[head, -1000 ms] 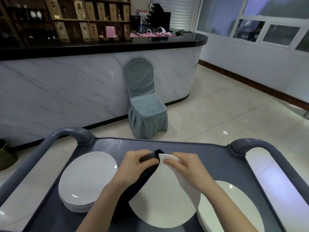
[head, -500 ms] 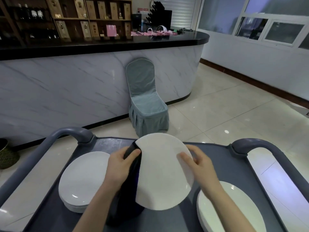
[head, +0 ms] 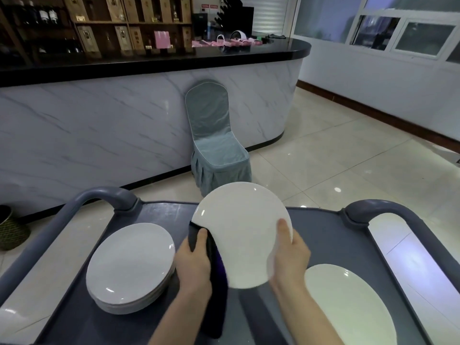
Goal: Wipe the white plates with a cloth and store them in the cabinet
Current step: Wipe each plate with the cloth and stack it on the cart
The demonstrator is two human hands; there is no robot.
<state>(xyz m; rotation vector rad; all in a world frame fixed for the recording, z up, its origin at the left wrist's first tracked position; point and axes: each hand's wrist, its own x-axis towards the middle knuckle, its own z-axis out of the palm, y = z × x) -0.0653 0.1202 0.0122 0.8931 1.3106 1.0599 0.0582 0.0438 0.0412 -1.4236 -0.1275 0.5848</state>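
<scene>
I hold a white plate tilted up above the grey cart top. My right hand grips its right rim, thumb on the face. My left hand pinches a dark cloth against the plate's left edge; the cloth hangs down below my wrist. A stack of white plates lies on the cart at the left. Another white plate lies at the right, partly behind my right forearm.
The cart has grey tube handles at the left and right. Beyond it stands a grey-covered chair against a marble-fronted bar counter. A woven basket sits on the tiled floor at the far left.
The plate has been raised and turned, from lying low with both hands at its top edge to tilted up with its face toward me. My hands have spread to its left and right rims.
</scene>
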